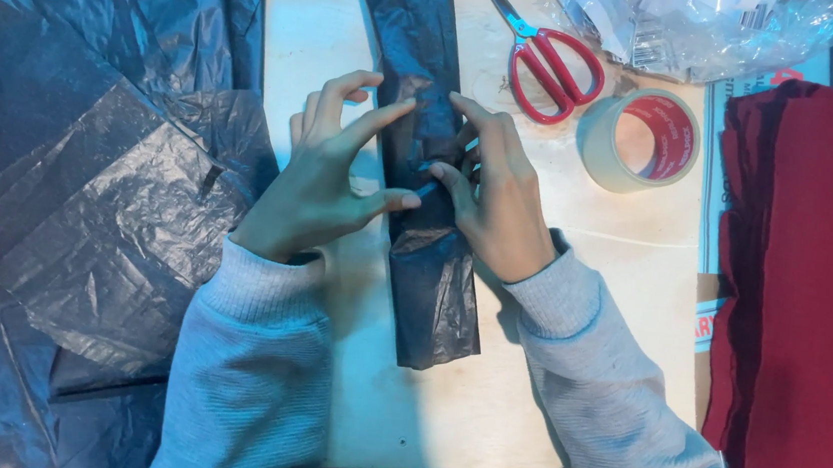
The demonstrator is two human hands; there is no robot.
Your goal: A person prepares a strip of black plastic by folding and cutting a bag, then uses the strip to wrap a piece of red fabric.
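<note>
A long folded strip of black plastic (433, 165) lies lengthwise on the pale surface (565, 377). The left hand (326, 176) and right hand (495, 196) pinch its middle with curled fingertips. Red scissors (552, 65) and a tape roll (641, 138) lie just right.

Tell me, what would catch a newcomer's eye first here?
Most likely the two hands, left hand and right hand, pressing a long folded strip of black plastic at the middle of the pale table. Next, the red-handled scissors and tape roll beyond the right hand, and the dark red cloth stack at right.
</note>
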